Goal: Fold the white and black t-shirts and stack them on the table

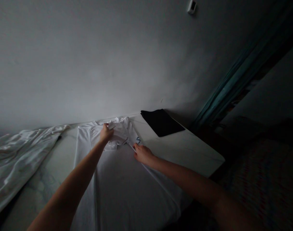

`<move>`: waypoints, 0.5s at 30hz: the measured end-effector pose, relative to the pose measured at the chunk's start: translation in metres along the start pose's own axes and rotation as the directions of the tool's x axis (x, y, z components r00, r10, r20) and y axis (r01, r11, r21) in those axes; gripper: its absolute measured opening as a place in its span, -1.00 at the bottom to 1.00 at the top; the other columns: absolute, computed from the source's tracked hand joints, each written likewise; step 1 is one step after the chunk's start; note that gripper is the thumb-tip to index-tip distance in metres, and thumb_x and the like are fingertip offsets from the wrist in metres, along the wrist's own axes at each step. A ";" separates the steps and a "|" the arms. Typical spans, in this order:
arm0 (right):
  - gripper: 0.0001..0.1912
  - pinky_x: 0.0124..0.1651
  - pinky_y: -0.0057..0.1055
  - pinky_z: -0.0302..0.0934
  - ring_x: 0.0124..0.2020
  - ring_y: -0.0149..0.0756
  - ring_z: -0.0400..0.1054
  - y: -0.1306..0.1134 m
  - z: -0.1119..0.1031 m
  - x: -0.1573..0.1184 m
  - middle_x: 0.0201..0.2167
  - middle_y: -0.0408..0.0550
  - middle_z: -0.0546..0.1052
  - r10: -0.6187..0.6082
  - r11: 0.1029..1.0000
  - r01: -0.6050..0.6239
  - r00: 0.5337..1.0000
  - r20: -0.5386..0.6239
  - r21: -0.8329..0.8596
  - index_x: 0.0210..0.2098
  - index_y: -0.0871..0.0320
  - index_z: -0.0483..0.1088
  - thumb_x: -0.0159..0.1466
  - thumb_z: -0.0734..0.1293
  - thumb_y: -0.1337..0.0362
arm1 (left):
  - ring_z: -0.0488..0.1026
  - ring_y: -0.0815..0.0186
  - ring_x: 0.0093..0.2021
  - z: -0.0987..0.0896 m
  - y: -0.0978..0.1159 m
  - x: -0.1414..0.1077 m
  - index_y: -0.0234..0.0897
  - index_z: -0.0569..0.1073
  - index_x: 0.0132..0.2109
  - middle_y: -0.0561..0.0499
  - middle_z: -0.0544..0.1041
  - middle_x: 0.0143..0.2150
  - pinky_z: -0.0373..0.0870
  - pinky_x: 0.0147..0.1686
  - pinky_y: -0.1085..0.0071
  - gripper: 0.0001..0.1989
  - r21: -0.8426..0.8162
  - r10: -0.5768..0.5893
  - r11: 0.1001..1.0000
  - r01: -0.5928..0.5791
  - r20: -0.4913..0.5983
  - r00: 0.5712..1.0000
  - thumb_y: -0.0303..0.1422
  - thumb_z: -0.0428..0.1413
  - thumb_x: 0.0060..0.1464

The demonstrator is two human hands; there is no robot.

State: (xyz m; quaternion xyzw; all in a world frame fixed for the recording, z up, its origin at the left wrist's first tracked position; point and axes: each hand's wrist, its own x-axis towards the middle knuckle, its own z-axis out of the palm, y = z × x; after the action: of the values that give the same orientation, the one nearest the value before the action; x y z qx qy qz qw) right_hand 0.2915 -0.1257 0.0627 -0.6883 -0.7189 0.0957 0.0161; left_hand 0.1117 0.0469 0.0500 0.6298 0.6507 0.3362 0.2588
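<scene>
A white shirt lies spread over the table, its collar end toward the wall and its lower part reaching the near edge. Its left side looks folded inward, with a lengthwise crease. My left hand is closed on the bunched white cloth near the collar. Farther right, my right hand pinches the shirt's right side edge, just below a small dark blue mark on the cloth. Fingertips of both hands are partly hidden by the fabric.
A folded black cloth rests on the marble-patterned table by the wall. Another crumpled white garment lies at the left. Beyond the table's right edge are a teal curtain and a dark patterned surface.
</scene>
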 end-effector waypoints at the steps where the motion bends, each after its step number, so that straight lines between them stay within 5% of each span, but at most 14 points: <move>1: -0.66 -0.06 -0.39 0.31 -0.03 -0.18 0.51 0.003 0.000 0.002 -0.07 0.14 0.59 -0.016 0.999 0.016 1.000 0.002 0.032 0.07 0.22 0.36 0.30 0.26 0.42 | 0.55 0.08 -0.10 0.001 0.001 -0.001 -0.30 0.29 0.10 -0.18 0.56 -0.13 0.44 -0.20 0.30 -0.53 0.011 0.043 0.999 -0.042 -0.036 0.998 -0.49 0.13 0.01; 6: -0.67 0.05 -0.42 0.25 0.05 -0.20 0.46 0.005 0.000 0.011 -0.02 0.13 0.58 0.001 0.991 0.007 0.999 -0.054 0.136 0.05 0.24 0.44 0.33 0.22 0.43 | 0.55 0.11 -0.07 0.001 0.004 0.004 -0.25 0.29 0.12 -0.13 0.56 -0.10 0.43 -0.16 0.32 -0.55 -0.019 0.121 0.992 -0.124 -0.122 0.985 -0.47 0.11 0.07; 12: -0.72 -0.05 -0.39 0.29 -0.06 -0.18 0.49 -0.005 -0.001 0.009 -0.11 0.10 0.60 -0.064 0.993 0.064 0.998 -0.005 0.104 -0.03 0.18 0.50 0.40 0.23 0.20 | 0.54 0.05 -0.02 -0.003 0.001 0.012 -0.35 0.27 0.15 -0.28 0.55 -0.02 0.41 -0.17 0.32 -0.52 0.172 -0.021 0.985 0.021 -0.005 1.000 -0.42 0.15 0.08; 15: -0.62 -0.04 -0.36 0.30 -0.06 -0.20 0.48 0.000 -0.003 0.024 -0.09 0.08 0.58 -0.111 0.990 0.116 0.991 -0.070 0.074 -0.09 0.15 0.53 0.46 0.14 0.12 | 0.54 0.02 -0.02 -0.003 -0.003 0.013 -0.35 0.26 0.15 -0.31 0.55 -0.01 0.42 -0.19 0.31 -0.51 0.233 -0.041 0.972 0.036 0.017 0.999 -0.41 0.16 0.08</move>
State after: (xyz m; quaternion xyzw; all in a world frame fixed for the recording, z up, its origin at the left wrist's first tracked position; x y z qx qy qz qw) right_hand 0.2904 -0.1018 0.0634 -0.6477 -0.7518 0.0999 0.0718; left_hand 0.1069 0.0591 0.0511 0.6464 0.6949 0.2459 0.1970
